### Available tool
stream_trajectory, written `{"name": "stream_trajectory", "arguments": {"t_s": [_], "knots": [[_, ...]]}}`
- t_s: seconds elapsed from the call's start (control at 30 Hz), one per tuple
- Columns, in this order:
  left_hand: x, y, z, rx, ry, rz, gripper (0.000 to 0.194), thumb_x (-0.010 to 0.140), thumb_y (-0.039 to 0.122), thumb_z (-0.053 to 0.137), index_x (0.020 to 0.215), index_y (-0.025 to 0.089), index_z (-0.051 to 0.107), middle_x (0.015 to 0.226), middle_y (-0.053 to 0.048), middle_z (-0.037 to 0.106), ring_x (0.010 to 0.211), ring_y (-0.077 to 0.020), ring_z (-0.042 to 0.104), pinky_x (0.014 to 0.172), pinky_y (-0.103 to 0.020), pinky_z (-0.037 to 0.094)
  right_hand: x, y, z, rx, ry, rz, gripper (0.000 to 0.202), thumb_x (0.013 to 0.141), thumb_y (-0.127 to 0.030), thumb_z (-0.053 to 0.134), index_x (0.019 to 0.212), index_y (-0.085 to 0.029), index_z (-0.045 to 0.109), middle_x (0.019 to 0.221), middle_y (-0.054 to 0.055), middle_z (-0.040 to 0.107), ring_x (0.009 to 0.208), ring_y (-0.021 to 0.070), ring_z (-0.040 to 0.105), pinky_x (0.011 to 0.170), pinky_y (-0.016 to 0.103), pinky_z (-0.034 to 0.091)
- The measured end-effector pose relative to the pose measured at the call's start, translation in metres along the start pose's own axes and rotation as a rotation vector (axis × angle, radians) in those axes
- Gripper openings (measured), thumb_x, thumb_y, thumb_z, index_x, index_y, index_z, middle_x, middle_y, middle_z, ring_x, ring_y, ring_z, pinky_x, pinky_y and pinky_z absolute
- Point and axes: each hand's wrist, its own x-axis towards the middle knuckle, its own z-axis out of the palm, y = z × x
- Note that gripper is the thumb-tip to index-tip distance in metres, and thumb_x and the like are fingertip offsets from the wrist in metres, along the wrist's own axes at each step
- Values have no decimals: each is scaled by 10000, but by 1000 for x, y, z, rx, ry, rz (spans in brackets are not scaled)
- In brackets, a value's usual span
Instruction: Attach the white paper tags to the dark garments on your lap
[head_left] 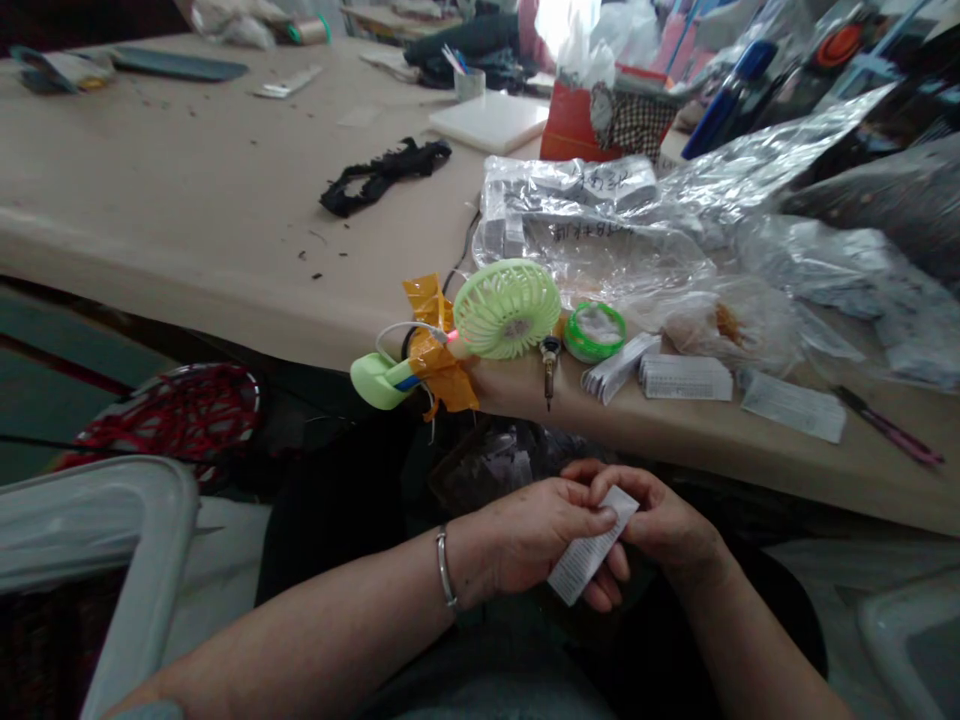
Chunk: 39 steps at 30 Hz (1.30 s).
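Head view, lower centre: the left hand pinches a label under its thumb; the right hand curls at the label's upper end, grip unclear. Best keep it flat, pressing lightly.

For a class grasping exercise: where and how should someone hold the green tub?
Probably the outer wall of the green tub, from above, on the near side: its round shape suits a spread grip, its open top exposes white contents, and clear plastic lies behind.
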Motion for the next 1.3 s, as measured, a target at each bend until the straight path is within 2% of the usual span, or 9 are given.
{"name": "stream_trajectory", "arguments": {"t_s": [0.17,0.27,0.4,0.5,0.6,0.73,0.97,1.13,1.3], "knots": [[2,-4,-5,-4,2,2,307,752,388,692,849,116,588,630,-34,622,451,-123,588,456,-241,500,0,1,-1,6,15,31,271,609,-306,828,843,-222,720,1256,53,611,1091,228,612,894,310,474],[1,-4,-6,-3,37,23,277,775,380,667,839,122,586,624,-21,612,440,-103,571,445,-214,479,-2,3,1,-94,79,15,356,634,-333,812,965,-251,711,1237,43,628,1076,220,616,899,309,481],[-2,-1,-6,-8,122,68,285,794,405,643,820,128,582,615,-4,592,457,-89,567,460,-196,466,-11,-1,10,-421,291,-103,435,772,-324,709,1196,-302,615,1163,31,663,970,174,645,845,274,510],[-3,1,-6,-17,155,106,328,760,437,673,814,126,587,625,1,583,471,-87,570,463,-190,456,-17,-5,20,-807,419,-276,378,826,-294,654,1202,-292,613,1185,36,641,1077,185,607,937,280,476],[-2,1,-6,-25,170,115,356,740,459,689,811,123,593,625,1,579,469,-87,563,456,-193,450,-18,-6,27,-1072,436,-387,359,856,-288,611,1213,-258,603,1177,58,635,1100,193,599,961,291,472],[-1,-1,-6,-41,182,109,332,760,440,674,828,123,603,625,-1,582,475,-89,560,460,-197,450,-13,-3,30,-1192,446,-438,337,890,-266,556,1226,-242,579,1157,65,640,1075,175,614,938,272,489],[0,-2,-9,-24,203,99,254,805,376,620,815,123,603,632,-8,583,474,-92,572,456,-193,455,-10,-2,37,-1144,490,-420,330,879,-283,568,1205,-241,595,1133,59,665,1031,178,639,905,267,507],[-1,-2,-10,-40,207,109,269,790,397,641,817,136,581,616,11,568,472,-94,568,451,-194,445,-9,4,31,-798,567,-234,327,849,-338,615,1166,-259,611,1032,37,699,908,173,667,839,275,529],[-5,-2,-8,-13,160,143,314,779,442,636,762,137,559,577,20,549,447,-82,542,443,-185,431,2,8,14,-354,302,5,488,733,-350,730,1195,-266,599,1037,47,704,885,202,681,748,294,557]]}}
